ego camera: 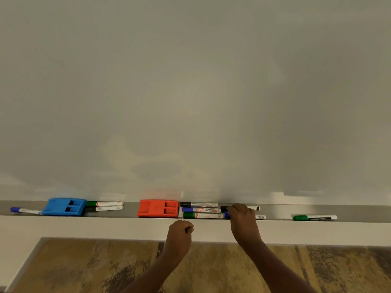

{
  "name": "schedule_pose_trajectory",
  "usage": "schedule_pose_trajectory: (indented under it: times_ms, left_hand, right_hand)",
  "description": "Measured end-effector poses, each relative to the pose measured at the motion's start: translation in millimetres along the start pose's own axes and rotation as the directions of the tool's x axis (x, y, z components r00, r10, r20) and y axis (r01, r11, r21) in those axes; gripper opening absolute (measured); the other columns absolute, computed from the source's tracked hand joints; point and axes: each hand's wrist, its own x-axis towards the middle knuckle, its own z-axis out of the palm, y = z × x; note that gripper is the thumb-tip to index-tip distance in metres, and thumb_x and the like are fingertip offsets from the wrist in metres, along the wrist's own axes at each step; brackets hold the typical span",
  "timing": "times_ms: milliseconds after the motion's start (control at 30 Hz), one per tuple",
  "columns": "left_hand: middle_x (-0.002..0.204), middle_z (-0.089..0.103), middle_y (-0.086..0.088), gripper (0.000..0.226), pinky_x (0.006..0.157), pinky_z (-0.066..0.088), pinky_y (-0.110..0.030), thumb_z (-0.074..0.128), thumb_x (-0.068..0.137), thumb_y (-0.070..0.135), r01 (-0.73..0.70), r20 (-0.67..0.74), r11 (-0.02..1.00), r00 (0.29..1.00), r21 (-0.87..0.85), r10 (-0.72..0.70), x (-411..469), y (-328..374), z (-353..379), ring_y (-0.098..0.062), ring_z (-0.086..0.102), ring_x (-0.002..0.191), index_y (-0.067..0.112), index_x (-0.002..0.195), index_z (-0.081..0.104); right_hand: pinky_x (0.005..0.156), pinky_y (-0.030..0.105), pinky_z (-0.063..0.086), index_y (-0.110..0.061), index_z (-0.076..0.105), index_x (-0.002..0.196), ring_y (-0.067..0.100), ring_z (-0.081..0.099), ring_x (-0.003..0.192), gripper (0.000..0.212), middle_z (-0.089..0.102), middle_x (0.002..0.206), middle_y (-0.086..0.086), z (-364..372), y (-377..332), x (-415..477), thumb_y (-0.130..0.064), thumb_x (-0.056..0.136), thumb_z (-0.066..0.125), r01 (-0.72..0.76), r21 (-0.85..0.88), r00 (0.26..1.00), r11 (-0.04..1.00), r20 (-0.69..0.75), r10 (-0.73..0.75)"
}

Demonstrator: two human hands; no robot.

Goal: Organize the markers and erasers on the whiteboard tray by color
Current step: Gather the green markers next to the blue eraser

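Along the grey whiteboard tray (275, 211) lie a blue eraser (63, 206) and a red eraser (157, 208). A blue marker (23, 210) lies at the far left. Two markers (105, 205) lie right of the blue eraser. Right of the red eraser lie a black marker (197, 204), a blue marker (201, 210) and a green marker (202, 215). My right hand (243, 216) covers a black-capped marker (257, 208) and a blue-capped marker (261, 217) and closes around the blue-capped one. My left hand (179, 231) is a loose fist in front of the tray's edge, holding nothing. A green marker (315, 217) lies alone at the right.
The blank whiteboard (190, 92) fills the view above the tray. A white ledge (105, 227) runs below the tray, with a wood-patterned floor (211, 269) beneath.
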Motion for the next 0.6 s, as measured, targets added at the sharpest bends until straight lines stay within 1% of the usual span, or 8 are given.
schedule_pose_trajectory:
  times_ms: [67, 167, 233, 267, 333, 433, 600]
  left_hand:
    - [0.105, 0.07, -0.007, 0.019, 0.077, 0.036, -0.009, 0.056, 0.09, 0.008, 0.002, -0.011, 1.0, 1.0, -0.01, -0.002, 1, -4, -6, -0.005, 0.053, 0.088, 0.008, 0.104, 0.069]
    - [0.102, 0.07, -0.006, 0.017, 0.066, 0.036, -0.002, 0.057, 0.09, 0.009, 0.01, -0.035, 1.0, 0.999, -0.026, -0.011, 3, -13, -15, -0.005, 0.053, 0.086, 0.009, 0.102, 0.069]
    - [0.102, 0.07, -0.006, 0.017, 0.07, 0.036, -0.004, 0.057, 0.089, 0.009, 0.021, -0.05, 0.999, 0.999, -0.04, -0.023, 5, -18, -20, -0.005, 0.054, 0.086, 0.009, 0.102, 0.069]
    - [0.102, 0.07, -0.006, 0.017, 0.074, 0.037, -0.007, 0.057, 0.089, 0.01, 0.029, -0.053, 0.999, 0.998, -0.044, -0.032, 5, -21, -23, -0.005, 0.054, 0.086, 0.009, 0.102, 0.069]
    - [0.103, 0.071, -0.006, 0.018, 0.078, 0.039, -0.012, 0.057, 0.089, 0.009, 0.041, -0.056, 0.998, 0.997, -0.055, -0.044, 6, -27, -27, -0.006, 0.055, 0.087, 0.008, 0.103, 0.069]
    - [0.103, 0.07, -0.006, 0.019, 0.077, 0.038, -0.012, 0.056, 0.089, 0.007, 0.052, -0.053, 0.997, 0.997, -0.055, -0.055, 7, -34, -34, -0.006, 0.055, 0.087, 0.008, 0.102, 0.07]
    - [0.097, 0.071, -0.007, 0.018, 0.068, 0.036, -0.006, 0.055, 0.087, 0.004, 0.062, -0.071, 0.995, 0.995, -0.082, -0.068, 6, -49, -43, -0.007, 0.055, 0.082, 0.007, 0.097, 0.071]
  right_hand:
    - [0.064, 0.037, 0.05, -0.014, 0.07, 0.084, 0.025, 0.064, 0.076, 0.029, 0.069, 0.08, 0.004, 2, -7, 2, 0.004, 0.063, 0.078, 0.013, -0.001, 1.0, 1.0, -0.016, -0.013]
    - [0.064, 0.036, 0.051, -0.014, 0.071, 0.085, 0.025, 0.065, 0.075, 0.032, 0.07, 0.081, 0.004, 5, -18, 3, 0.005, 0.061, 0.079, 0.045, -0.012, 0.999, 0.999, -0.025, -0.046]
    - [0.065, 0.037, 0.051, -0.014, 0.071, 0.086, 0.025, 0.065, 0.076, 0.033, 0.07, 0.081, 0.005, 7, -24, 3, 0.006, 0.061, 0.08, 0.057, -0.009, 0.998, 0.998, -0.032, -0.057]
    - [0.066, 0.037, 0.052, -0.014, 0.071, 0.086, 0.025, 0.065, 0.075, 0.032, 0.07, 0.081, 0.005, 7, -27, 4, 0.005, 0.061, 0.08, 0.061, -0.012, 0.998, 0.998, -0.032, -0.061]
    - [0.066, 0.037, 0.052, -0.014, 0.071, 0.084, 0.025, 0.065, 0.074, 0.03, 0.07, 0.08, 0.005, 9, -34, 5, 0.005, 0.062, 0.08, 0.071, -0.032, 0.997, 0.997, -0.033, -0.072]
    - [0.066, 0.038, 0.052, -0.013, 0.072, 0.082, 0.026, 0.065, 0.071, 0.028, 0.069, 0.076, 0.005, 12, -42, 7, 0.006, 0.062, 0.079, 0.089, -0.06, 0.995, 0.994, -0.031, -0.091]
    - [0.06, 0.037, 0.051, -0.012, 0.07, 0.076, 0.026, 0.064, 0.067, 0.028, 0.068, 0.072, 0.005, 17, -57, 9, 0.007, 0.058, 0.081, 0.11, -0.08, 0.994, 0.991, -0.006, -0.11]
